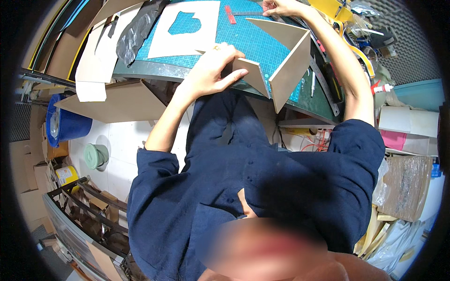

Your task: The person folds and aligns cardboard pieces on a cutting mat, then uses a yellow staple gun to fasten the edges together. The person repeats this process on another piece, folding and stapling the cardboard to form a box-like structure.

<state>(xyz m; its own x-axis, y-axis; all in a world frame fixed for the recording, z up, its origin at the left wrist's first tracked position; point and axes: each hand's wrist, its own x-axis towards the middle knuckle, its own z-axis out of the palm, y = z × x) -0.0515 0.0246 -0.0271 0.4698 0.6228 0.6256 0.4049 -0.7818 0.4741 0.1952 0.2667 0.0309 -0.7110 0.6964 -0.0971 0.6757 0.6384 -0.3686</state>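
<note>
Holding tight at the near edge of the cutting mat (pixel 239 40), the left hand (pixel 215 70) has the pale panel (pixel 255 77) clamped between thumb and fingers, and we'd say that grip is there to stop it tipping! Just right of it, over the mat's near right part, we get the angled pair of panels (pixel 290 70), seemingly stood on edge, which would explain the sharp bend bracing them; their lowest corner pokes out past the mat, toward the person. We can't tell whether that pair is joined to the clamped panel, but they come very close. Up at the mat's far edge, here's the right hand (pixel 281 7), well apart from the left, fingers bunched at the end of the slim dark ruler (pixel 248 13); whether they pinch it or merely touch it, we cannot tell. That ruler lies across the mat's far part, a red piece (pixel 229 15) at its other end. On the mat's left part we spot the pale sheet (pixel 206 28) with its irregular opening, lying flat, so presumably needing no hand, and left of the mat sits the black plastic bag (pixel 133 42).
</note>
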